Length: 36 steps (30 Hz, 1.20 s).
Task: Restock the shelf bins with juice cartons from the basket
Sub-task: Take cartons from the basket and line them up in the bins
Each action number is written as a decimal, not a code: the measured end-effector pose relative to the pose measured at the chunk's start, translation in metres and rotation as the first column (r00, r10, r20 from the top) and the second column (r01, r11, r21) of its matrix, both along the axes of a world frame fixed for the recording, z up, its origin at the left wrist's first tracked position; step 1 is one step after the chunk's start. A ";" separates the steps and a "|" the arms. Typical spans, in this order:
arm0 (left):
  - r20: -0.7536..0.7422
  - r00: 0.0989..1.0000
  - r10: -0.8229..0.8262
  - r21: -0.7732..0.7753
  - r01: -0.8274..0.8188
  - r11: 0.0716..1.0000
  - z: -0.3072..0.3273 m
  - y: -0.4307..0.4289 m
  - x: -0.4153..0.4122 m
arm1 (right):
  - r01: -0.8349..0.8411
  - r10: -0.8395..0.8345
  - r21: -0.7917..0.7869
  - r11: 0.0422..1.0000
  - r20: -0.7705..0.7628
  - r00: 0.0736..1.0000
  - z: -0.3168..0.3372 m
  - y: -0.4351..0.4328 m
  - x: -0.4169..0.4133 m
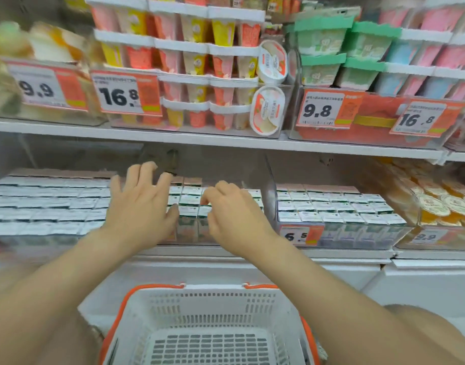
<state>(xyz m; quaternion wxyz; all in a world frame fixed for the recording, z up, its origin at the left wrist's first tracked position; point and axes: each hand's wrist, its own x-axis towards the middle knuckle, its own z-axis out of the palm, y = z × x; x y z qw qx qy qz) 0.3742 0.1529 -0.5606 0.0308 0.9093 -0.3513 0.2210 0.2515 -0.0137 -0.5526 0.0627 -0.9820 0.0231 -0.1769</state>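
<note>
Small white-topped juice cartons (190, 200) fill the middle clear bin on the lower shelf. My left hand (140, 204) lies over the cartons at the bin's left side, fingers spread and straight. My right hand (232, 212) hovers over the front cartons with its fingers bent down onto their tops; I cannot tell whether it holds one. The white basket (213, 309) with orange handles stands below the shelf, and no cartons show inside it.
Neighbouring bins of the same cartons sit left (47, 201) and right (339, 206), with orange-lidded cups (442, 201) further right. The upper shelf edge (226, 142) hangs just above my hands, carrying yoghurt packs and price tags.
</note>
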 end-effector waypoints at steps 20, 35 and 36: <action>-0.529 0.845 0.074 0.252 0.073 0.965 0.006 0.044 0.091 | 0.153 -0.042 0.156 0.976 -0.551 0.833 -0.016 0.020 0.261; -0.620 0.772 0.139 0.327 0.093 0.941 0.018 0.050 0.067 | 0.182 0.019 0.416 0.891 -0.435 0.900 -0.006 0.016 0.224; -0.615 0.777 0.133 0.323 0.094 0.942 0.018 0.050 0.066 | 0.193 0.011 0.413 0.890 -0.443 0.896 -0.004 0.016 0.221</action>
